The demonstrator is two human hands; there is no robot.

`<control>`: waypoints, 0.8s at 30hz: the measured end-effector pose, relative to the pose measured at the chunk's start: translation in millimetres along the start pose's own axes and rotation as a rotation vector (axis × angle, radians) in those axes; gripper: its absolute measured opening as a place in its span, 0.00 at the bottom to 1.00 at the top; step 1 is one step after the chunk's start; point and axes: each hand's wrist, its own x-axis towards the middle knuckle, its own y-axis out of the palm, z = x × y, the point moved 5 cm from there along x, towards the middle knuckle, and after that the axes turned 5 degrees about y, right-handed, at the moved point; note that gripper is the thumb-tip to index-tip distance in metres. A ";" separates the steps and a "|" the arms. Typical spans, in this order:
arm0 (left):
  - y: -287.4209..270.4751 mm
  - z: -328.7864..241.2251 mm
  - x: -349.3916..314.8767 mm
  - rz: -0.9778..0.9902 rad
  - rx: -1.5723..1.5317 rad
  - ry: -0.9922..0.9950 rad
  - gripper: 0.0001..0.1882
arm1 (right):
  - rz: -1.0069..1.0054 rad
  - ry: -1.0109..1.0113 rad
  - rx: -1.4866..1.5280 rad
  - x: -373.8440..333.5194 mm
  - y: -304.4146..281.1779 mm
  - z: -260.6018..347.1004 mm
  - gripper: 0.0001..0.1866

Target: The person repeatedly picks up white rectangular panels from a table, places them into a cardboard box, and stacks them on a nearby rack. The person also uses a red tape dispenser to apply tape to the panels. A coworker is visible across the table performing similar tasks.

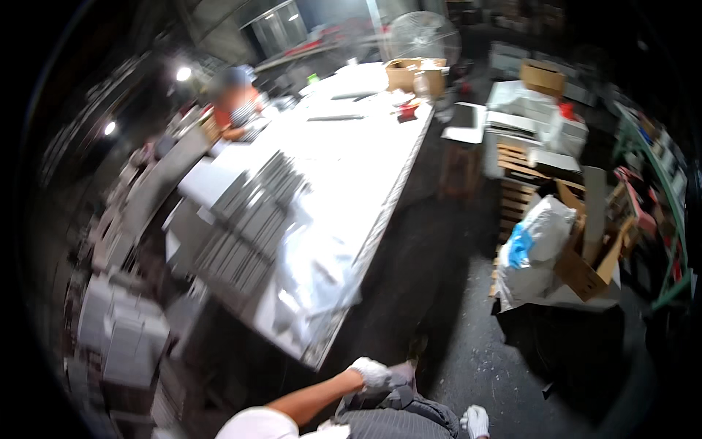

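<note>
My left hand (371, 372), in a white knit glove, is in front of my waist, just off the near corner of the long table. Its fingers are curled in beside a blurred greyish, partly see-through thing (402, 376); what they hold cannot be made out. Low at my right side hangs my right hand (476, 421), also in a white glove, with its fingers loosely bent and somewhat apart and nothing seen in them. On the brightly lit table (358, 172) lie crumpled clear plastic sheeting (311, 256) and stacks of grey flat pieces (245, 223).
Across the table sits a person in orange (232, 110). At the far end are a cardboard box (415, 75) and a large fan (424, 38). On the right, a white sack (537, 249), an open carton (596, 256) and wooden pallets (514, 201) line the aisle. White stacks (124, 333) stand at lower left.
</note>
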 end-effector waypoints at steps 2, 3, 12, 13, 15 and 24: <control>-10.3 37.7 8.3 -0.064 -0.014 -0.083 0.22 | -0.015 -0.028 -0.044 50.6 8.2 28.9 0.17; -22.3 49.1 22.1 -0.107 -0.043 -0.084 0.23 | -0.069 -0.199 -0.268 74.7 21.4 61.0 0.09; -213.9 86.6 99.2 -0.341 0.184 0.062 0.13 | 0.058 -0.250 -0.516 194.3 167.8 293.8 0.21; -226.5 94.2 108.3 -0.351 0.191 0.083 0.13 | 0.044 -0.272 -0.547 209.1 170.1 308.4 0.20; -240.8 112.1 121.0 -0.354 0.207 0.084 0.13 | 0.068 -0.374 -0.580 241.7 175.9 316.0 0.17; -362.9 168.9 242.5 -0.331 -0.064 -0.041 0.15 | 0.201 -0.193 -0.820 403.2 146.9 430.7 0.20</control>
